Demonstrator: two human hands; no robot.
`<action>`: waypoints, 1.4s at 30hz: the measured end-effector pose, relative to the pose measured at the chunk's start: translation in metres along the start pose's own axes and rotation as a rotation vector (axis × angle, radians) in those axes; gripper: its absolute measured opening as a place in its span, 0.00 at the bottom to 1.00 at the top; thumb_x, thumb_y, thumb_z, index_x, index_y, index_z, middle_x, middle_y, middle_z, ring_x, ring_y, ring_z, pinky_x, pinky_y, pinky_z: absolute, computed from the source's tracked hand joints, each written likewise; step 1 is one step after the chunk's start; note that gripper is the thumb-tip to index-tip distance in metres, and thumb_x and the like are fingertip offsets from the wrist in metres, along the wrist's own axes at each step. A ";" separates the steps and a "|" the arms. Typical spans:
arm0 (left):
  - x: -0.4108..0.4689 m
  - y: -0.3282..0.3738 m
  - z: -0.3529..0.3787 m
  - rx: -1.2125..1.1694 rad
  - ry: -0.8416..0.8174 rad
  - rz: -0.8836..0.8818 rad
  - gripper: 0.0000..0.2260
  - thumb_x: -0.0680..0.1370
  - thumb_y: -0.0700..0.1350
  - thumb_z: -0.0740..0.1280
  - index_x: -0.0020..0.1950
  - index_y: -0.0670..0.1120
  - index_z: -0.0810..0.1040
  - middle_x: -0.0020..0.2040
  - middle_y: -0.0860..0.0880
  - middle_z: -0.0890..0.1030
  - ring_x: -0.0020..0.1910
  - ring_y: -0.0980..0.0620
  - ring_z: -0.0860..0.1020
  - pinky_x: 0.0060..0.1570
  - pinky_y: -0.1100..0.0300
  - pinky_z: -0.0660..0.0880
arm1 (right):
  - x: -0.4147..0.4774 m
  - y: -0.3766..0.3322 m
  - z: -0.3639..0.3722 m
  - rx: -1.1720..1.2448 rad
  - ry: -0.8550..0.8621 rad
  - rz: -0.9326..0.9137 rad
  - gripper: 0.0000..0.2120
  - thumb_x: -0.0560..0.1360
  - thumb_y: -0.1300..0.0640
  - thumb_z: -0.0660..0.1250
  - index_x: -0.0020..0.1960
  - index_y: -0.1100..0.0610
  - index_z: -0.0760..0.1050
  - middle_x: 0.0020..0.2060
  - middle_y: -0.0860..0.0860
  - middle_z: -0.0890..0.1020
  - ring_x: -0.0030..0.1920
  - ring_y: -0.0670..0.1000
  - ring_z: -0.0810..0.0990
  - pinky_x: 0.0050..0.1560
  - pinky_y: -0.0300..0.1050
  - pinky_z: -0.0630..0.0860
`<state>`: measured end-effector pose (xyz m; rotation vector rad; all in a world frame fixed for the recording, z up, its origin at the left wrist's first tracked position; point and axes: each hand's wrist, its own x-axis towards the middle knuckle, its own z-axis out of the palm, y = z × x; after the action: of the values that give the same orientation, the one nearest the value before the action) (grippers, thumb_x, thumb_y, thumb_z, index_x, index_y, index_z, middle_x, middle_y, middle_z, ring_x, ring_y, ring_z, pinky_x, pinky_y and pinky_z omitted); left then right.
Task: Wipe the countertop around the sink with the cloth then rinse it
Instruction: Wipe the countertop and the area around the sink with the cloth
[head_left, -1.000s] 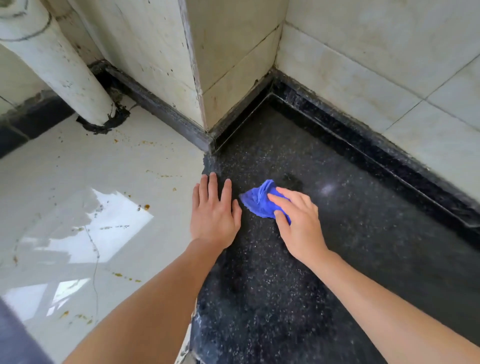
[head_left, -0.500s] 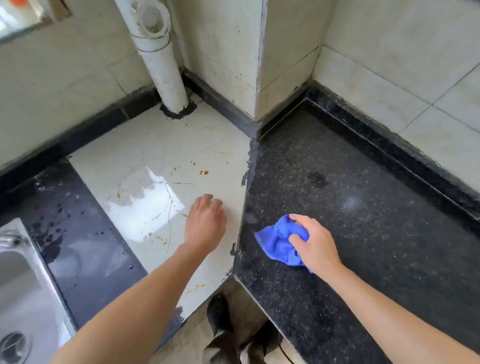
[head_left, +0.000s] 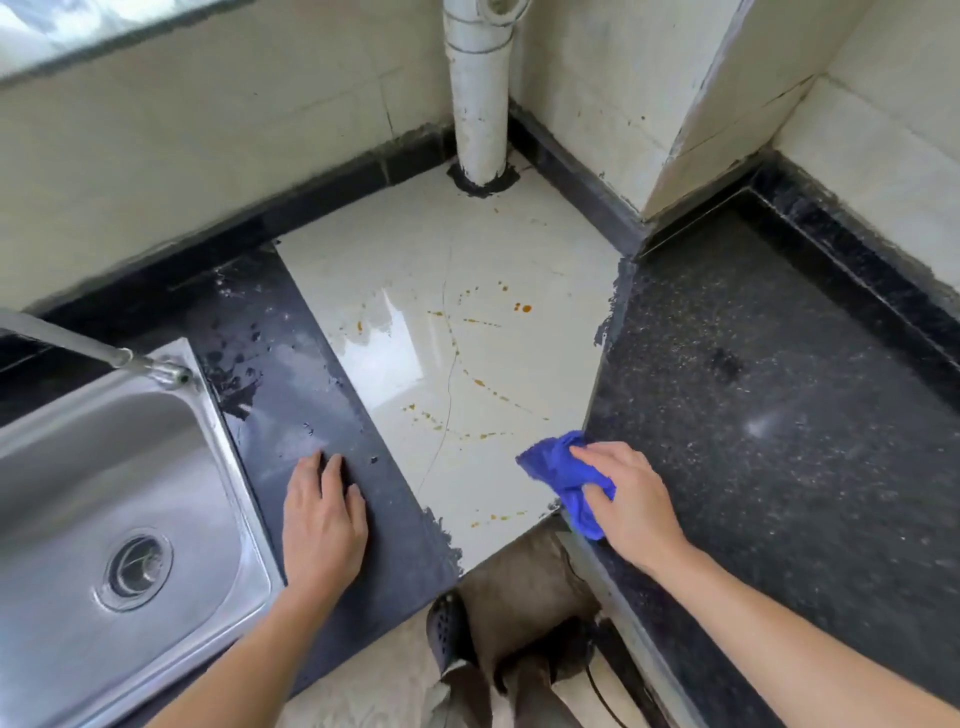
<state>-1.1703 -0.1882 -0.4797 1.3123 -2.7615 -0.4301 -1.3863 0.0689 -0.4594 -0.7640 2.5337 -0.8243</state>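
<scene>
At five o'clock on the pale corner tile (head_left: 467, 270), right hand (head_left: 631, 501) pressed down on the blue cloth (head_left: 563, 475), fingers (head_left: 597, 457) curled over the bunched fabric and gripping it against the seam between tile and dark speckled worktop (head_left: 753, 415). Held low and flat, likely to drag the wad across the orange spatters (head_left: 483, 384) dotted from the tile's centre toward six o'clock. At eight o'clock of the frame, left hand (head_left: 322, 519) laid palm-down on the wet dark strip (head_left: 291, 374) beside the sink (head_left: 104, 493), fingers spread open and holding nothing, probably bracing the lean forward.

Open room across the tile toward twelve o'clock, up to the white pipe (head_left: 478, 104) and its dark sealant ring. Hemmed at eleven and one o'clock by the raised black skirting (head_left: 571, 176) under the wall tiles, so strokes must stop short there. Front edge of the tile just below the cloth, a drop to the floor, so crumbs or drips may go over. Sink rim just left of the left hand, spout (head_left: 78, 343) overhanging at nine o'clock; whether water is running cannot be told. Rinse not yet begun.
</scene>
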 end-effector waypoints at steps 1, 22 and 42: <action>0.001 -0.002 0.001 0.010 -0.005 0.006 0.23 0.79 0.48 0.53 0.65 0.33 0.72 0.66 0.33 0.70 0.65 0.33 0.68 0.66 0.40 0.67 | 0.006 0.005 -0.006 -0.002 0.034 0.057 0.22 0.73 0.67 0.63 0.65 0.54 0.75 0.61 0.49 0.75 0.58 0.52 0.70 0.60 0.38 0.64; -0.004 -0.006 0.008 -0.030 0.004 0.047 0.24 0.80 0.48 0.50 0.69 0.34 0.69 0.71 0.33 0.67 0.72 0.35 0.63 0.72 0.45 0.57 | 0.005 -0.039 0.016 -0.088 0.293 0.354 0.17 0.72 0.65 0.66 0.60 0.57 0.78 0.58 0.57 0.77 0.56 0.62 0.75 0.58 0.52 0.70; 0.064 -0.027 0.002 -0.024 0.038 0.099 0.22 0.79 0.47 0.54 0.68 0.35 0.69 0.70 0.32 0.67 0.70 0.33 0.64 0.71 0.43 0.60 | 0.076 -0.042 0.034 -0.083 0.336 0.336 0.18 0.80 0.57 0.59 0.68 0.57 0.72 0.69 0.53 0.72 0.68 0.57 0.67 0.65 0.55 0.65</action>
<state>-1.1909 -0.2536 -0.4931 1.1608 -2.7659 -0.4258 -1.4135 -0.0193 -0.4724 -0.2193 2.8948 -0.7878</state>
